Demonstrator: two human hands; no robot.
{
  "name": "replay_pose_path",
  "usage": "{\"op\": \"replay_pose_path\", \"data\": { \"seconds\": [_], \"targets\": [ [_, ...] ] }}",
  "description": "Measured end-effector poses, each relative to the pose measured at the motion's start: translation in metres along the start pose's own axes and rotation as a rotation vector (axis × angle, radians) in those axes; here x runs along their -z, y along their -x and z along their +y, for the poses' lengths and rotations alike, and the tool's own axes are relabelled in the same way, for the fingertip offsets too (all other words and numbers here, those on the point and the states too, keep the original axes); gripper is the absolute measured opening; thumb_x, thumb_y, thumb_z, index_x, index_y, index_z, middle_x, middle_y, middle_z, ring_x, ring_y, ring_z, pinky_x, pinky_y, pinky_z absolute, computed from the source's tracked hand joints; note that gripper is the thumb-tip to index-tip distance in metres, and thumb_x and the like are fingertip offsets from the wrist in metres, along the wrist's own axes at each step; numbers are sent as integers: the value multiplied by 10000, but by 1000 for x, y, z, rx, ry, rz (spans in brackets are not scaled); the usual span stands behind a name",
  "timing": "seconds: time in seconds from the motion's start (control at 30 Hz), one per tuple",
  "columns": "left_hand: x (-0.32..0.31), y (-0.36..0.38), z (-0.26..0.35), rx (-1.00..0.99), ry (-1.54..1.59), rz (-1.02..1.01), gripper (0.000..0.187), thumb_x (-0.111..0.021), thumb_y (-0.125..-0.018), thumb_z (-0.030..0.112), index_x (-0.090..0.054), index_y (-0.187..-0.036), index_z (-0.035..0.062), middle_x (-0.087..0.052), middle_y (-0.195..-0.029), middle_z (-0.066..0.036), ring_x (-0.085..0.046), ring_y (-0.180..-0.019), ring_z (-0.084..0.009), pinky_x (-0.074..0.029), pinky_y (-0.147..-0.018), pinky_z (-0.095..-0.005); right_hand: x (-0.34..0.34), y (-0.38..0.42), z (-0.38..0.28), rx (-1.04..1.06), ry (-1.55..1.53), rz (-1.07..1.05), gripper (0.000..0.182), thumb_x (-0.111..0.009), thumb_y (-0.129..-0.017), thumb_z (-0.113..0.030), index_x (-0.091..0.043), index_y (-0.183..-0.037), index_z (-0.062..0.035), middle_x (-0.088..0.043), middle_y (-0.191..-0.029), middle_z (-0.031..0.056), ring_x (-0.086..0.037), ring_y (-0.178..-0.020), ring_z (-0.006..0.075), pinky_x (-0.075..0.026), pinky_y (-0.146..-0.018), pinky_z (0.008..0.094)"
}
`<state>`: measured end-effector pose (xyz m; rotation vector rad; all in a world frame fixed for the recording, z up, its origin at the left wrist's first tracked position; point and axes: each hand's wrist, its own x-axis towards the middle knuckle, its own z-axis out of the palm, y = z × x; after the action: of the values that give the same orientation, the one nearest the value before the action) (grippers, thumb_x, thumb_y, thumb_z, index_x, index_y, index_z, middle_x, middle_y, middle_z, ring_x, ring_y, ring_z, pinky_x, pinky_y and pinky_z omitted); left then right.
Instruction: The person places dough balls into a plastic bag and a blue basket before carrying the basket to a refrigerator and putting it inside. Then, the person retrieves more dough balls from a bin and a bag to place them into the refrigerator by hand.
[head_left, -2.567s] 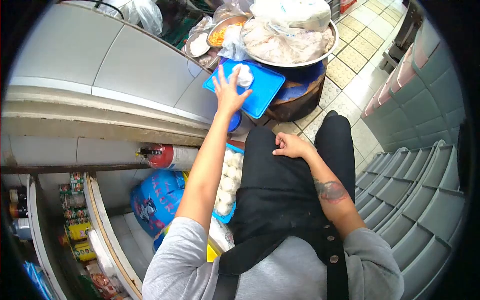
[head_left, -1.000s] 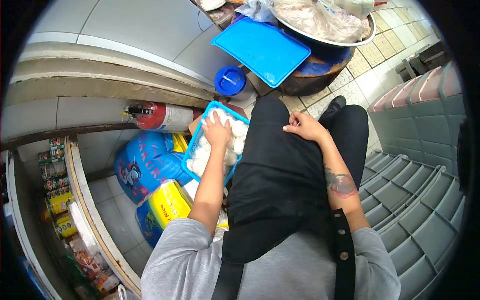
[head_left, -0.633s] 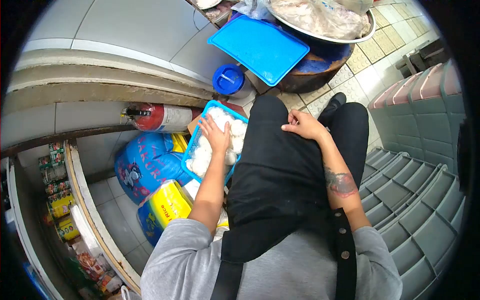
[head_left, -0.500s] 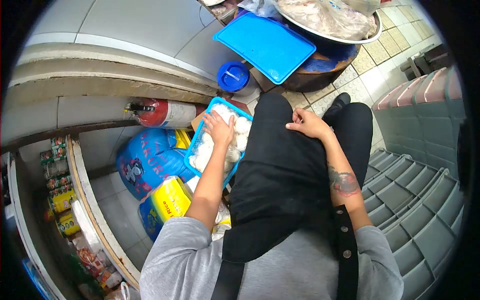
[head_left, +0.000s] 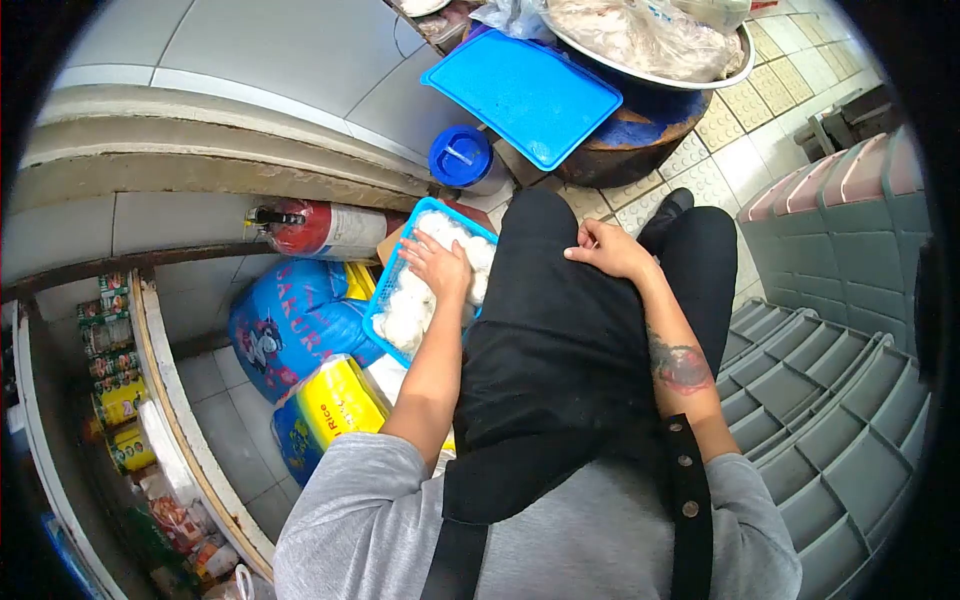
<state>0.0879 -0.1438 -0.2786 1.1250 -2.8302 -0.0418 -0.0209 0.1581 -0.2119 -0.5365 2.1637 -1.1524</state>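
My left hand (head_left: 437,266) lies palm down, fingers stretched and slightly spread, on white rounded lumps (head_left: 408,308) in a blue plastic basket (head_left: 380,290). Some lumps look wrapped in clear plastic. The basket stands beside my left thigh, and my left forearm crosses its near side. My right hand (head_left: 608,250) rests over the black apron (head_left: 550,340) on my lap, its fingers loosely curled in and nothing showing between them.
A blue lid (head_left: 525,97) lies ahead beside a metal bowl (head_left: 690,75) of bagged food. Left are a blue-lidded container (head_left: 463,157), a fire extinguisher (head_left: 325,228), a blue sack (head_left: 290,325), a yellow rice bag (head_left: 340,405) and shelved cans (head_left: 122,400). Grey crates (head_left: 835,410) stand right.
The whole view has shifted slightly, with the lid and bowl a little further left. My left hand stays on the lumps in the basket, and my right hand keeps its place on my lap.
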Motion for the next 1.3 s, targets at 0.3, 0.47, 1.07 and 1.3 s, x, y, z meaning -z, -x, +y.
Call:
{"op": "replay_pose_path", "data": {
  "seconds": [0.3,0.47,1.07,1.3],
  "targets": [
    [14,3,8,-16,-15,-38,748,-572,-837,414,-290,-1431,56,-215,-1454,-302,-196,-1333,-500,-328,-981,-611,1,1,2,11,21,7,426,-744,-736,-420,-577,-808,-34,-621,-738,131,-616,-720,264,-480,-655,364],
    [11,2,8,-19,-48,-5,745,-576,-824,422,-316,-1417,52,-244,-1439,-294,-226,-1315,-496,-359,-952,-609,2,2,-2,17,32,8,422,-743,-737,-415,-584,-814,-32,-631,-755,141,-621,-734,282,-485,-668,378],
    [7,3,7,-33,-46,40,734,-570,-816,413,-332,-1410,54,-260,-1436,-285,-232,-1311,-494,-359,-950,-605,1,2,-2,16,34,6,424,-743,-737,-408,-580,-821,-26,-627,-754,136,-620,-736,278,-485,-673,371],
    [7,4,7,-32,-47,46,731,-570,-817,413,-333,-1406,53,-266,-1432,-283,-234,-1312,-491,-361,-946,-608,1,1,0,14,32,-2,422,-740,-739,-410,-583,-823,-28,-629,-752,136,-621,-733,279,-485,-674,371]
  ]
}}
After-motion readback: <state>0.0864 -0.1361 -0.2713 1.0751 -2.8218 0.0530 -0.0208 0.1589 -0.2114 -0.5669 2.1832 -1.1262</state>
